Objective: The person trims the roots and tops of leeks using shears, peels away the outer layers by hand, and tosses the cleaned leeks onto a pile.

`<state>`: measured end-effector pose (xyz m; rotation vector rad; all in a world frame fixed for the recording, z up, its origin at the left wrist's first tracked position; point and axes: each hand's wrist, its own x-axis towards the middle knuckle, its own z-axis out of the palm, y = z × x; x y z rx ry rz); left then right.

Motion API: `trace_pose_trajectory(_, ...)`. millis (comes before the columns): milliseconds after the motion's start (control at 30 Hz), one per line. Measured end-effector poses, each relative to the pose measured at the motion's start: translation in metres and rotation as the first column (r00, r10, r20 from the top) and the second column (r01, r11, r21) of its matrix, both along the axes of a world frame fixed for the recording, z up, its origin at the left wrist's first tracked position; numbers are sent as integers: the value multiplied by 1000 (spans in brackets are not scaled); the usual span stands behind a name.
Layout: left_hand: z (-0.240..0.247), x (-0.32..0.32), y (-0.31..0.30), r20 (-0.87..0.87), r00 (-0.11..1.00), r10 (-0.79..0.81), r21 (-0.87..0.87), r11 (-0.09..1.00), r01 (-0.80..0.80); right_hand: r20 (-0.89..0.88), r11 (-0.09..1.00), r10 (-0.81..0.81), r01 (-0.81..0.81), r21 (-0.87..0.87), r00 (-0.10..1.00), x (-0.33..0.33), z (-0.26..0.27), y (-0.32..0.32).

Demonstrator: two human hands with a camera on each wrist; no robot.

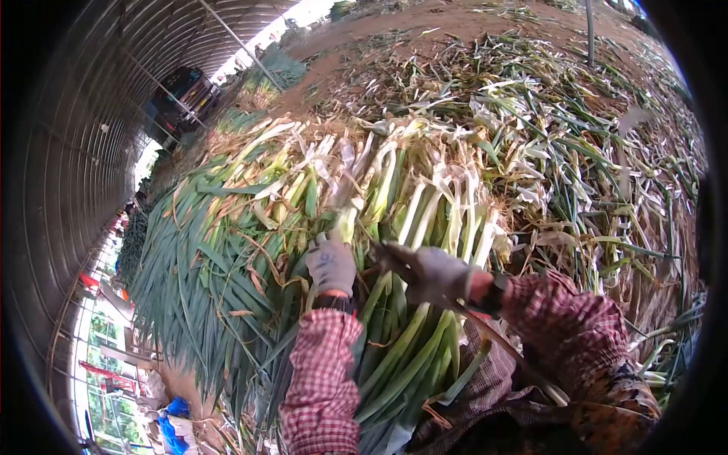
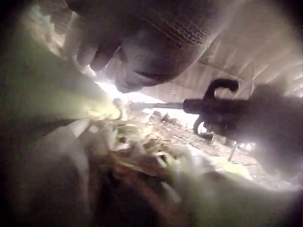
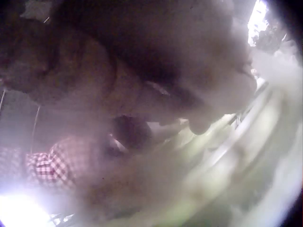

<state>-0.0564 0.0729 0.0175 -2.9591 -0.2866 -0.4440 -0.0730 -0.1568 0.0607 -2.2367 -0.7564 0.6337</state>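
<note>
Right hand (image 1: 440,277): wrapping tightly round dark nozzle tool (image 2: 218,112), likely for aiming.
Left hand (image 1: 331,265): gripping leek stalk (image 1: 346,225), presumably steadying its pale end.
Leek heap (image 1: 220,250): lying beneath, apparently aligned for reach.
Loose trimmings (image 1: 576,163): lying beyond.

Daylight brightens the head view, its edges bowed and black, the right hand (image 1: 440,277) blurred, while 2 wrist views look dim, hazy and glare-struck.

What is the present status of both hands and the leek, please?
Left hand grips leek. Right hand holds tool, nozzle towards leek. Other leeks lie close around.
</note>
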Motion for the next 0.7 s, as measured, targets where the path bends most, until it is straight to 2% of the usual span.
trace_pose_trajectory(33,-8,9,5,42,998,51,55,997,-53,5,1000,-11,11,14,1000,16,-8,11)
trace_pose_trajectory(133,-22,27,15,-177,979,106,-32,993,-113,105,963,-201,177,204,974,67,-41,41)
trace_pose_trajectory(167,-14,27,11,-168,977,129,-123,981,-150,99,936,-290,260,237,952,80,-53,46)
trace_pose_trajectory(200,-10,29,12,-179,978,108,-126,983,-131,90,900,-376,341,271,922,88,-62,44)
trace_pose_trajectory(233,-7,29,14,-192,978,86,-130,985,-112,4,892,-332,313,328,943,77,-49,31)
trace_pose_trajectory(300,2,30,9,-235,970,55,-117,990,-85,-21,963,-152,153,221,988,41,-32,12)
trace_pose_trajectory(333,7,27,2,-238,971,25,-128,990,-56,218,881,-46,-64,470,975,20,-57,0)
trace_pose_trajectory(367,13,20,-2,-241,971,-6,-136,990,-28,-35,976,14,-6,216,999,-14,-8,-20)
trace_pose_trajectory(400,16,15,-7,-247,968,-40,-144,990,4,31,944,31,-39,329,999,-30,-29,-37)
trace_pose_trajectory(433,17,7,-7,-136,980,-145,-333,939,93,44,959,20,-32,282,999,-49,-10,-56)
trace_pose_trajectory(467,18,0,-7,-157,965,-212,-563,822,89,62,939,23,-43,342,998,-57,-28,-73)
trace_pose_trajectory(533,10,-12,-19,-162,923,-350,-544,812,212,92,949,-37,6,315,995,-69,-32,-88)
trace_pose_trajectory(567,1,-13,-26,-156,908,-390,-644,737,206,102,942,-49,12,334,994,-70,-48,-92)
trace_pose_trajectory(600,25,-21,-46,-148,897,-417,-592,764,257,78,951,-22,-3,309,997,-71,-44,-94)
trace_pose_trajectory(667,26,-5,-58,-176,816,-551,-506,762,405,20,965,35,-39,258,999,-74,-33,-92)
trace_pose_trajectory(700,41,-1,-79,-259,809,-527,-560,764,319,35,950,53,-61,306,998,-75,-36,-86)
